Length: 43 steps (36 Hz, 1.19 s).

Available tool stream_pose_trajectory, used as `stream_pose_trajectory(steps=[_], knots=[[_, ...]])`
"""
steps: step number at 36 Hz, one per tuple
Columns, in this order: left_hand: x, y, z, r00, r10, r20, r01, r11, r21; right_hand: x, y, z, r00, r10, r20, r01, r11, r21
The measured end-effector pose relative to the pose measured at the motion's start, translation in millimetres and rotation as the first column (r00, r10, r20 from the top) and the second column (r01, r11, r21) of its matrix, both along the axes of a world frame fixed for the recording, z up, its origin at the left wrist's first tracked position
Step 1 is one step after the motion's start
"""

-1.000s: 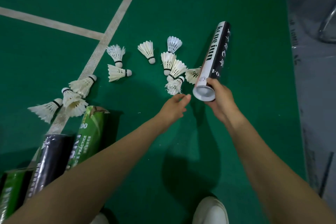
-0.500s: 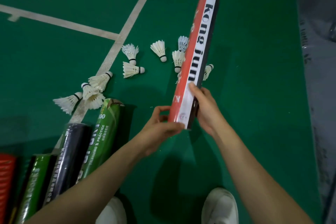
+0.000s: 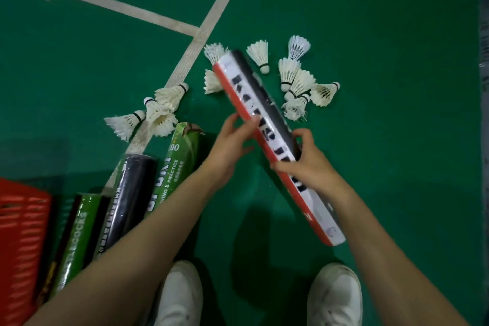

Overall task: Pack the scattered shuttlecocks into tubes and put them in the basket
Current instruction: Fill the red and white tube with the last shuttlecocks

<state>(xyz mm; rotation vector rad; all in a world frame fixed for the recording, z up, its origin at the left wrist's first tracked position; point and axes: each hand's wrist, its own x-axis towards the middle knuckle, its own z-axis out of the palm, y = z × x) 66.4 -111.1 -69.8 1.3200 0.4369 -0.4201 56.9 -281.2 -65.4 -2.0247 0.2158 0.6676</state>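
A long red, white and black shuttlecock tube slants above the green floor, its far end up-left and its near end low right. My right hand grips it around the middle. My left hand pinches its red edge further up with thumb and fingers. White feather shuttlecocks lie scattered: a cluster to the right of the tube, one behind it, two partly hidden by its far end, and three on the left by the court line.
Several more tubes, green and black, lie side by side at lower left. A red basket sits at the left edge. My white shoes show at the bottom. White court lines cross the floor.
The tube was swung from pointing away, through near-upright, to a slant with its near end low right. My left hand came up and took hold of it. My view shifted closer.
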Motion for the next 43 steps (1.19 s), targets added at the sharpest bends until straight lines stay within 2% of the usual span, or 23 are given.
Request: stream_pose_trajectory(steps=[4,7,13,18,21,23,25,31,34,36,39,40,43], knots=[[17,7,11,0.963,0.261,-0.073,-0.267,0.96,-0.088,-13,-12,-2,0.981,0.195,-0.002,-0.191,0.96,-0.204],[6,0,13,0.963,0.261,-0.072,-0.266,0.961,-0.08,-14,-16,0,0.957,0.289,-0.035,-0.283,0.896,-0.342],[-40,-27,6,0.971,0.227,-0.072,-0.236,0.959,-0.156,-13,1,11,0.926,0.315,0.206,-0.256,0.928,-0.27],[-54,-10,1,0.993,0.077,0.085,-0.084,0.993,0.08,-20,6,18,0.884,0.327,0.334,-0.241,0.931,-0.273],[-48,10,7,0.952,-0.04,0.303,-0.03,0.975,0.222,-25,3,20,0.873,0.331,0.36,-0.23,0.927,-0.295],[-48,15,9,0.909,-0.16,0.386,0.052,0.96,0.277,-27,2,21,0.866,0.339,0.367,-0.234,0.924,-0.302],[-49,16,8,0.905,-0.16,0.394,0.051,0.961,0.273,-28,1,22,0.861,0.342,0.376,-0.231,0.922,-0.31],[-49,14,4,0.952,0.003,0.307,-0.02,0.998,0.054,-28,3,15,0.86,0.377,0.343,-0.263,0.905,-0.334],[-50,16,-4,0.972,0.025,0.232,-0.033,0.999,0.034,-26,4,9,0.861,0.418,0.289,-0.313,0.885,-0.346],[-50,13,-11,0.993,-0.002,0.118,-0.008,0.996,0.085,-27,3,5,0.861,0.444,0.25,-0.35,0.871,-0.344],[-44,3,-14,0.988,-0.047,-0.15,0.038,0.997,-0.065,-28,4,-2,0.878,0.43,0.207,-0.371,0.888,-0.271],[-42,0,-15,0.976,-0.079,-0.204,0.06,0.993,-0.098,-27,4,-4,0.892,0.412,0.184,-0.363,0.898,-0.249],[-38,-5,-24,0.961,-0.084,-0.262,0.073,0.996,-0.049,-22,1,-7,0.91,0.412,0.053,-0.398,0.901,-0.171]])
